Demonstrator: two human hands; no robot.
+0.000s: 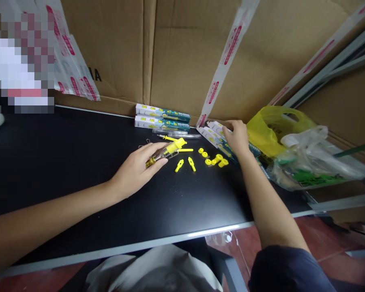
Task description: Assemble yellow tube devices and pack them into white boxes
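Note:
My left hand (134, 168) is closed around a spring scale (167, 152) with a clear tube and a yellow cap, tilted up to the right above the black table. How many tubes lie in the grip is hard to make out. At the right, my right hand (239, 138) has its fingers curled over a printed narrow box (217, 136) in a slanting group of such boxes. Small yellow rings and caps (214, 160) lie between the hands. Two yellow slotted pieces (191, 164) rest nearer me, with a yellow rod (185, 150) behind them.
Two more narrow boxes (162, 121) lie against the cardboard wall (182, 52), with clear tubes (176, 134) before them. A yellow plastic bag (267, 129) and a clear bag (313, 162) crowd the right side beside a metal frame (337, 69). The table's pale front edge (182, 237) runs near me.

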